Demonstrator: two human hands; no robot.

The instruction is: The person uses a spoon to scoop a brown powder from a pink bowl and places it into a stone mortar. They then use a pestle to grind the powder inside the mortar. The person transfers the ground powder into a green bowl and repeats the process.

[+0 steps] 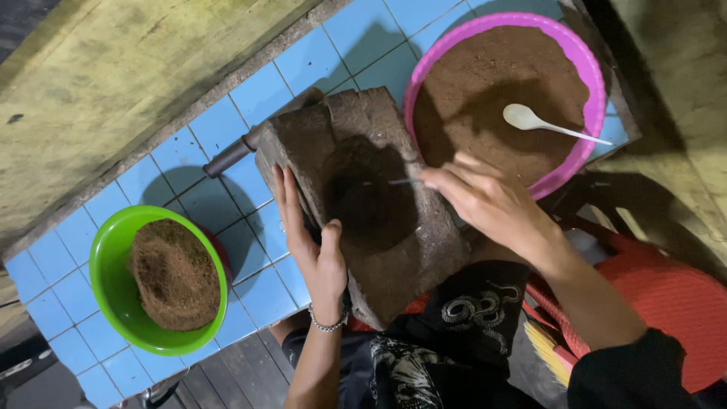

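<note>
Spoon (390,182) level in right grip (485,201), pointing left; left grip (314,246) clasping slab (363,197).

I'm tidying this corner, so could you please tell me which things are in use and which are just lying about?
In use:
- brown block, steadied by left hand
- thin tool in right hand

Lying about:
- pink bowl with white spoon
- green bowl
- red basket
</note>
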